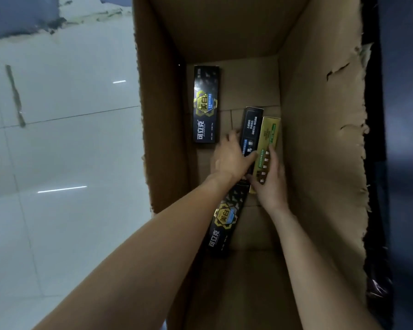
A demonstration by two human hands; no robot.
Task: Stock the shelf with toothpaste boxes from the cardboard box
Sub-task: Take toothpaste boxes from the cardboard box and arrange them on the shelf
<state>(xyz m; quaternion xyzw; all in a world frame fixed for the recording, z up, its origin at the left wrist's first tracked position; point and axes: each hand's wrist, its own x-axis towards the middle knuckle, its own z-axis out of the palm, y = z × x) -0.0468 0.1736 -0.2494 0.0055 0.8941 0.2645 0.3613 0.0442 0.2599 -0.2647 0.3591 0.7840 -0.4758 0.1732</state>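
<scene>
Both my arms reach down into a deep cardboard box point(320, 115). On its bottom lie several toothpaste boxes. A black one point(206, 103) lies flat at the far left, apart from my hands. My left hand point(231, 157) grips a dark box point(252, 125) in the middle, thumb across its face. My right hand point(271, 182) holds a gold box point(268, 136) next to it, against the right wall. Another black box point(224, 220) lies nearer to me, partly under my left wrist. No shelf is in view.
The cardboard box stands on a glossy white tiled floor point(57, 151) that fills the left side. Its right wall has a torn, ragged top edge point(362, 129). A dark surface point(401, 115) rises right beside the box.
</scene>
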